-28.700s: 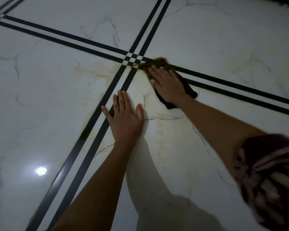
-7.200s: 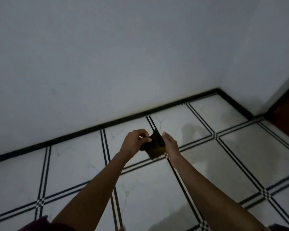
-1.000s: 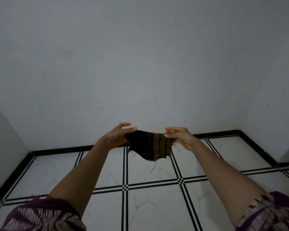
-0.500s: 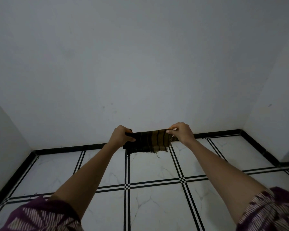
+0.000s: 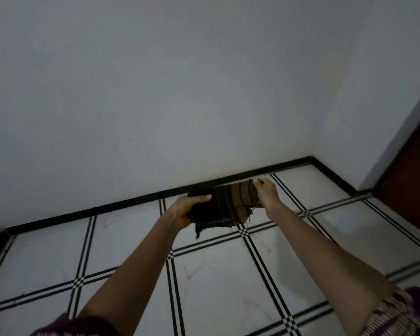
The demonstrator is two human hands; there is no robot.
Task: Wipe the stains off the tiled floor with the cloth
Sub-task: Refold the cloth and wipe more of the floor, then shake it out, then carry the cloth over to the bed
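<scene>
The person holds the cloth (image 5: pixel 224 208) up in the air with 2 hands, in front of the black strip (image 5: pixel 107 209) where the wall (image 5: pixel 180 93) meets the tiled floor (image 5: pixel 216 275). The left hand (image 5: pixel 188 207) grips the dark end of the cloth, thumb on top, just below the strip. The right hand (image 5: pixel 267 193) pinches the brown striped end, right in front of the strip.

Half a second ago the cloth was a flat, level band between the hands. Now the right end sits higher than the left. More cloth hangs down, and 1 thin corner dangles lowest. The cloth is off the floor.

The view has turned too. A brown door (image 5: pixel 412 180) now shows past the right end of the strip. A purple patterned sleeve (image 5: pixel 403 314) shows low down, far from the strip.
</scene>
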